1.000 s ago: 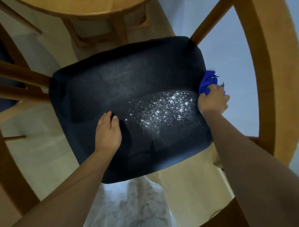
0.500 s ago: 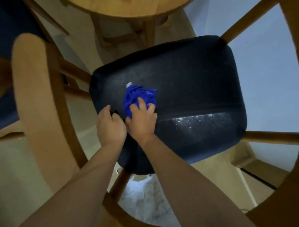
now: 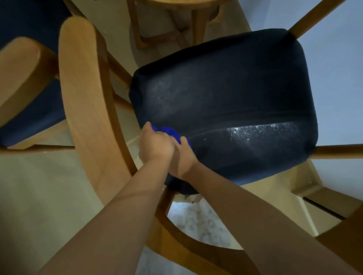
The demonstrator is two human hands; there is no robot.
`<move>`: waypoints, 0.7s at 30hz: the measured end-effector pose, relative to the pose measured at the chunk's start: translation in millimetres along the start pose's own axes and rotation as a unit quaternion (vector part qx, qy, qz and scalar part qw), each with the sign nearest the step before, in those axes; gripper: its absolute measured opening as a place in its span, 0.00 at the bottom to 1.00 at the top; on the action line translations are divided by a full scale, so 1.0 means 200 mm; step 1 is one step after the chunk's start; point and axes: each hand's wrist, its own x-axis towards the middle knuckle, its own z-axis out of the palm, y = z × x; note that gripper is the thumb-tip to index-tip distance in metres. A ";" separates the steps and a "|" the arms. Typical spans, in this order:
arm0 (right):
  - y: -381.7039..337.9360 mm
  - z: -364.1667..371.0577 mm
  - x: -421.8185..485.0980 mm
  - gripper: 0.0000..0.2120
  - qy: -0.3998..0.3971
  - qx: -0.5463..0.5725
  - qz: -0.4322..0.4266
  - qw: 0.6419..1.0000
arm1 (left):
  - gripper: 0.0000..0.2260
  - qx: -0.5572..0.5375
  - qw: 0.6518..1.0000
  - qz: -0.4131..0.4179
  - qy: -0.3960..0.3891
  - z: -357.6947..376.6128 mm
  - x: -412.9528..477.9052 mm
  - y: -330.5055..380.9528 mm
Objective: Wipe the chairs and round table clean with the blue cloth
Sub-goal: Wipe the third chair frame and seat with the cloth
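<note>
— Where is the blue cloth (image 3: 170,132)?
— At the near-left edge of the chair seat (image 3: 235,94), bunched under my right hand (image 3: 183,157), whose fingers curl round it.
— And your left hand (image 3: 156,144)?
— Laid across the right one, knuckles up (whether it grips the cloth too, I cannot tell). White specks (image 3: 255,130) glint on the seat's right.

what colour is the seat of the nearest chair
Dark navy seat, speckled white; head view.

Home dining corner — round wooden table (image 3: 176,1), padded wooden chairs (image 3: 225,94)
</note>
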 end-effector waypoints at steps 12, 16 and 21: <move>1.05 -0.15 -0.65 0.18 0.063 -0.063 0.271 0.958 | 0.21 0.147 0.978 0.127 -0.078 0.27 -0.30 -0.25; 1.23 -0.13 -0.86 0.21 0.079 0.012 0.452 0.888 | 0.21 0.187 0.966 0.146 -0.105 0.39 -0.40 -0.29; 1.20 -0.10 -0.86 0.23 0.152 0.162 0.633 0.742 | 0.21 0.203 0.957 0.164 -0.123 0.41 -0.45 -0.28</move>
